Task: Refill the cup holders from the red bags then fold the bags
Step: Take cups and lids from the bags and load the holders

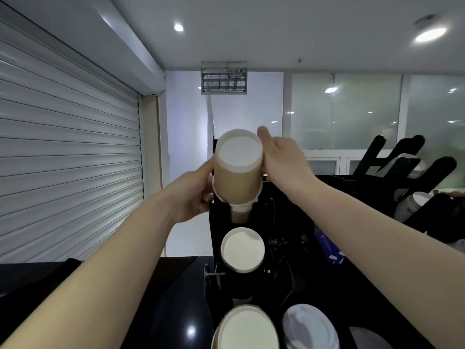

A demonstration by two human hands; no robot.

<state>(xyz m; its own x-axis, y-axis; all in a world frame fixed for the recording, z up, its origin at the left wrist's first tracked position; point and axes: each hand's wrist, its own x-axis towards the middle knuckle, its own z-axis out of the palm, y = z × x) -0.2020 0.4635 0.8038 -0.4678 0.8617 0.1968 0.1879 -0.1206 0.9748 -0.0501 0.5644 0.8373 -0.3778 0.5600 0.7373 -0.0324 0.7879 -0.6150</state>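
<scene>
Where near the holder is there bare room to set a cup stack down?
The black counter left of the holder is bare. Right of the holder it is crowded: lids, then racks with cups. The left hand and right hand hold the top stack.

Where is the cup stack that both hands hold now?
In the head view the cup stack is at the centre, gripped between the left hand and right hand, its lower end in the top slot of the black cup holder.
</scene>
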